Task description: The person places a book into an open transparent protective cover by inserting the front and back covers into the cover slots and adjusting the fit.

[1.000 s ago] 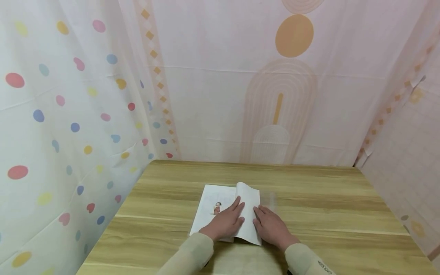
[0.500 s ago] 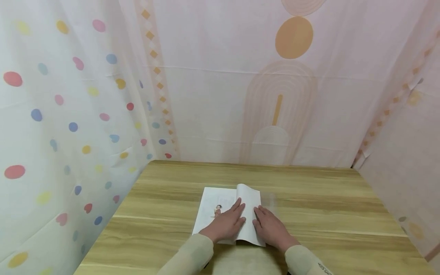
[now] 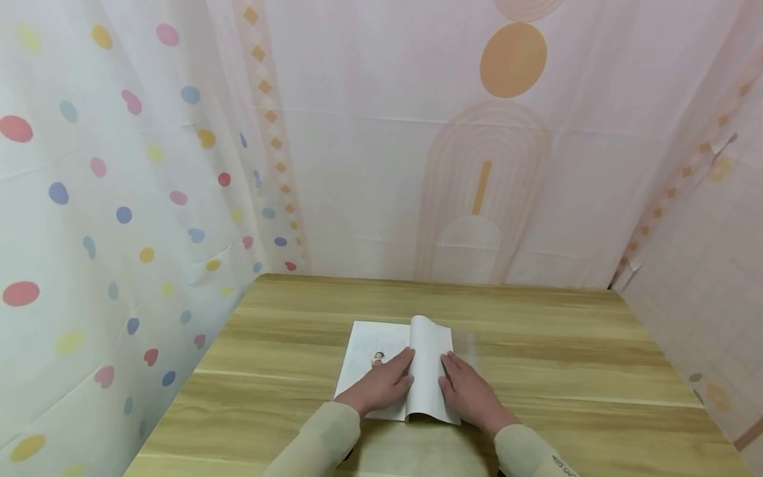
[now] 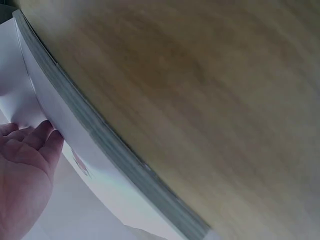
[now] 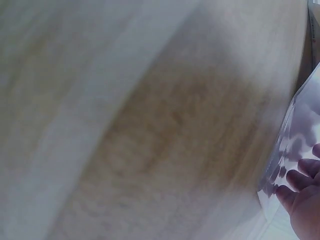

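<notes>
An open book (image 3: 356, 358) lies on the table, its left page showing a small printed figure. Its right side is a blank white page (image 3: 430, 371) that bulges up along the fold. My left hand (image 3: 381, 383) rests across the left page with its fingertips at the fold. In the left wrist view, the left fingers (image 4: 52, 145) lie extended against the paper beside the thick page block (image 4: 100, 125). My right hand (image 3: 471, 391) touches the blank page's right edge with extended fingers. A clear plastic sheet (image 5: 295, 130) lies under the right fingertips in the right wrist view.
The wood-grain table (image 3: 572, 371) extends around the book. A patterned curtain (image 3: 357, 165) hangs behind the table's far edge, with a dotted curtain (image 3: 119, 265) at the left. The clear plastic's edge (image 3: 471, 346) shows beyond the book's right side.
My left hand has slid a little left, off the blank page and back to the fold. The right hand stays almost still at the page's right edge. The head view shifts slightly.
</notes>
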Motion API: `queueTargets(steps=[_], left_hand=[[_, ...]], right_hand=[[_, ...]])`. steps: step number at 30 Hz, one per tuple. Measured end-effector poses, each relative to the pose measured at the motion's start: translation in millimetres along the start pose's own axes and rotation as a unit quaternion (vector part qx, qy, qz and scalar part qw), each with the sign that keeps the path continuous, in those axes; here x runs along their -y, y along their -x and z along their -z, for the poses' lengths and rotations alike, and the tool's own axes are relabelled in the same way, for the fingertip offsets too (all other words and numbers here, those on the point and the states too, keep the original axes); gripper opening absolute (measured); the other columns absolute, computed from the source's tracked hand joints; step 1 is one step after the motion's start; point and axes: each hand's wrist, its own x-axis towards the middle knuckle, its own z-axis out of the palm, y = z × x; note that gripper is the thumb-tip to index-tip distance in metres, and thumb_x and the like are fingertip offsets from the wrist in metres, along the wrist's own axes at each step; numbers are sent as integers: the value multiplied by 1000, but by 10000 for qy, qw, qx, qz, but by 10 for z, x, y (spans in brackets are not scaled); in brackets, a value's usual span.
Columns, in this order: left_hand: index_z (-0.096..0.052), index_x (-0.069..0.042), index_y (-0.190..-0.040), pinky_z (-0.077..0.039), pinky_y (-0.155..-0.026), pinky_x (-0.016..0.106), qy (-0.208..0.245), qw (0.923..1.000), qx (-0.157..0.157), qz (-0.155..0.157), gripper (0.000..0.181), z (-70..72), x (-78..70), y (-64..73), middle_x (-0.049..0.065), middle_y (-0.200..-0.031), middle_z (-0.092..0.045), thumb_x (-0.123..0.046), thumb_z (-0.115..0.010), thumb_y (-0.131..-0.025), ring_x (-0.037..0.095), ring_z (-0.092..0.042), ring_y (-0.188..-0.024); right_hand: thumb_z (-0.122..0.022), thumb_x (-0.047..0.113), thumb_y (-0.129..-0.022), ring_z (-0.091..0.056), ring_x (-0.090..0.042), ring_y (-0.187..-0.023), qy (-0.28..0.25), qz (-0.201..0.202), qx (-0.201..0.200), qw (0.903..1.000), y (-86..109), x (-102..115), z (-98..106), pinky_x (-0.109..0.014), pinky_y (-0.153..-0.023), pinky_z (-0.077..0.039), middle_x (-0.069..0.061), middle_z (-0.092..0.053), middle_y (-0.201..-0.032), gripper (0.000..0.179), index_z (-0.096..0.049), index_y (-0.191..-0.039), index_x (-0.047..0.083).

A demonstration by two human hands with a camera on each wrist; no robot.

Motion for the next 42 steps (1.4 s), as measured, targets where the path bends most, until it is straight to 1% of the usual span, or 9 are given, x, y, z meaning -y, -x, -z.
queueTargets(steps=[4,8,15,21,26,30,38,42], left_hand=[[-35,5,-150,-24,-112,63,-137,9999,44,-3,56,3,-22,-6,19,-157,-33,-21,-48,-103,31,-34,-143],[-36,4,-151,-27,-110,63,-413,9991,101,22,56,0,-49,-14,18,-157,-33,-22,-47,-103,30,-34,-143],[-39,0,-150,-33,-107,62,-847,9962,150,128,55,-19,-91,-43,14,-156,-36,-26,-46,-102,26,-36,-143],[-41,-4,-150,-34,-105,63,-1143,9930,205,198,54,-38,-103,-63,12,-156,-38,-28,-47,-102,25,-39,-141],[-44,-5,-149,-38,-105,59,-1309,9911,195,170,53,-39,-121,-58,13,-154,-41,-27,-49,-102,28,-44,-137],[-44,-7,-149,-37,-106,57,-1465,9888,227,184,52,-44,-136,-55,11,-154,-41,-27,-49,-102,25,-43,-138],[-47,-13,-149,-35,-106,62,-1746,9837,368,236,51,-73,-171,-55,6,-155,-41,-29,-50,-101,24,-41,-139],[-47,-15,-149,-35,-104,63,-1927,9801,450,159,51,-112,-181,-70,3,-155,-40,-31,-50,-101,26,-42,-139]], right_hand=[[-52,18,-102,-39,-41,-137,-56,-51,15,10000,-6,-1,2,-54,-110,-33,-26,-42,-148,48,-46,-143,-8],[-52,18,-102,-40,-41,-137,-44,-43,-15,10000,-3,0,5,-54,-109,-33,-26,-42,-148,48,-46,-143,-7],[-53,18,-101,-40,-42,-136,-25,-30,-68,10000,6,7,8,-54,-109,-34,-27,-42,-148,47,-48,-141,-8],[-55,16,-100,-40,-43,-136,-55,45,-137,9999,6,11,18,-54,-109,-34,-29,-41,-148,47,-50,-139,-8],[-55,17,-100,-40,-43,-136,-64,50,-129,9999,5,24,21,-55,-109,-33,-29,-41,-148,47,-49,-139,-9],[-55,18,-101,-39,-44,-136,-54,67,-128,9999,3,27,22,-55,-109,-33,-29,-41,-147,48,-49,-139,-9],[-54,20,-101,-36,-43,-139,49,33,76,10000,-16,25,20,-54,-112,-29,-28,-40,-149,49,-49,-140,-8],[-54,22,-101,-35,-43,-140,115,-24,194,9997,-19,25,29,-54,-113,-28,-27,-39,-150,49,-48,-141,-7]])
